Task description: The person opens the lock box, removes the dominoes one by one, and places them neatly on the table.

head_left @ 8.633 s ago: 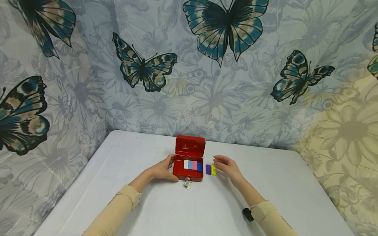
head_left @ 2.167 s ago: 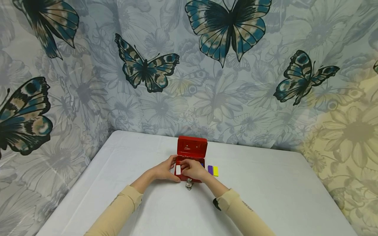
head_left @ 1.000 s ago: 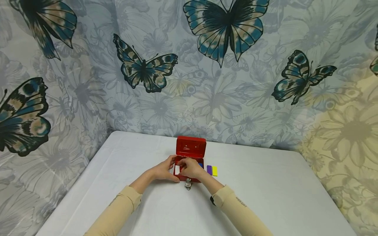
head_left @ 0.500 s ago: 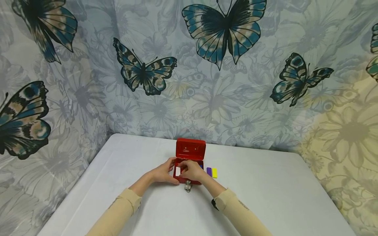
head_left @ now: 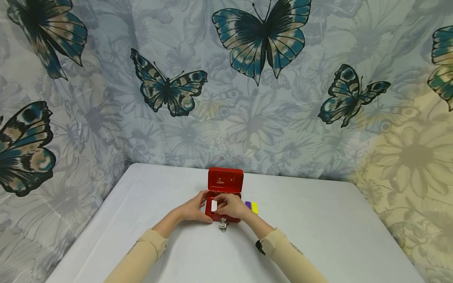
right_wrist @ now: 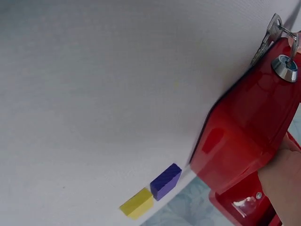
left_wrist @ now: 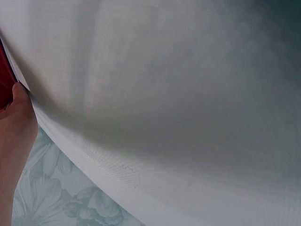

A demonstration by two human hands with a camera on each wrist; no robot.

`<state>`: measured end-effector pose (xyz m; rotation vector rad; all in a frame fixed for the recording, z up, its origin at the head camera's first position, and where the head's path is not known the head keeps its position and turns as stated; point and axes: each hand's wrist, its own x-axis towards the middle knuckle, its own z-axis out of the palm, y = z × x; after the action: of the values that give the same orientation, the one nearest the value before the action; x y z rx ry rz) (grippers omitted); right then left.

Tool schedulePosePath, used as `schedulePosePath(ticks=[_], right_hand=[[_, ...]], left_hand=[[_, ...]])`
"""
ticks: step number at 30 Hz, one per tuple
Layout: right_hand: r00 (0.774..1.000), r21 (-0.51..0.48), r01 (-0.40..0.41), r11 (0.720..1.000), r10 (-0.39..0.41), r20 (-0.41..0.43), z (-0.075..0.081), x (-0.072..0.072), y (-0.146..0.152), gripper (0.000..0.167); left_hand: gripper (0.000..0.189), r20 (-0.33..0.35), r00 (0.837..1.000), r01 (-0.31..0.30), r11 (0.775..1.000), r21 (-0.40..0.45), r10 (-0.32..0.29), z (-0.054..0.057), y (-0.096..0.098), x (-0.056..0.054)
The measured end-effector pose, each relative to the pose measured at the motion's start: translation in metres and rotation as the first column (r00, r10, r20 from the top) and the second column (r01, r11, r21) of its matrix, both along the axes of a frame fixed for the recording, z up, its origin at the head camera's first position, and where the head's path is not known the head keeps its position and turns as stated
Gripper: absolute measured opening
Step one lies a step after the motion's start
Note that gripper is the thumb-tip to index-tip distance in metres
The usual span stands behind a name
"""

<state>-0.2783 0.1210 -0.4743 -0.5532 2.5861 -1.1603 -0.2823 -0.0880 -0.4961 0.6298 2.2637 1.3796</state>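
At the far left of the head view, we note a large printed butterfly (head_left: 24, 151) on the patterned backdrop. Next along comes a beige left sleeve (head_left: 136, 253), then the left hand (head_left: 192, 209), gripping the left side of a red box (right_wrist: 242, 127), thumb at its front corner. Box sits on the white-covered table (head_left: 318, 224), its lid (head_left: 225, 181) raised at the back. Within, near the left wall, we see a white block (head_left: 214, 206). Keys (right_wrist: 270, 37) hang on a ring at the front lock (right_wrist: 285, 69). The right hand (head_left: 231, 206) reaches into the box, fingers bent down just beside the white block; whether they grasp anything we cannot tell, the hand itself hiding much of the interior. Right of the box, on the table: a purple block (right_wrist: 165, 182), then a yellow block (right_wrist: 137, 204) beside it. Farther right, a black band (head_left: 260, 247) at the right sleeve (head_left: 291, 255).
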Motion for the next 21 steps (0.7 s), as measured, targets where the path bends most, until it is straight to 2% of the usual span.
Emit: schedulePosePath(ticks=[4,9,21], right_hand=[[1.000,-0.013,0.013,1.000,-0.013,0.003,0.001,0.000,0.005,0.039],[1.000,-0.031,0.018,0.999,-0.019,-0.003,0.001,0.002,0.013,0.038],[0.994,-0.100,0.104,0.990,-0.105,-0.004,0.002,0.006,0.028,0.040]], left_hand=[[0.102,-0.011,1.000,0.003,1.000,-0.005,-0.003,0.000,-0.001,0.001],[0.101,0.003,1.000,-0.021,0.999,0.025,0.021,-0.001,0.000,-0.001],[0.100,0.021,0.999,-0.029,0.999,0.042,0.028,-0.001,0.001,-0.001]])
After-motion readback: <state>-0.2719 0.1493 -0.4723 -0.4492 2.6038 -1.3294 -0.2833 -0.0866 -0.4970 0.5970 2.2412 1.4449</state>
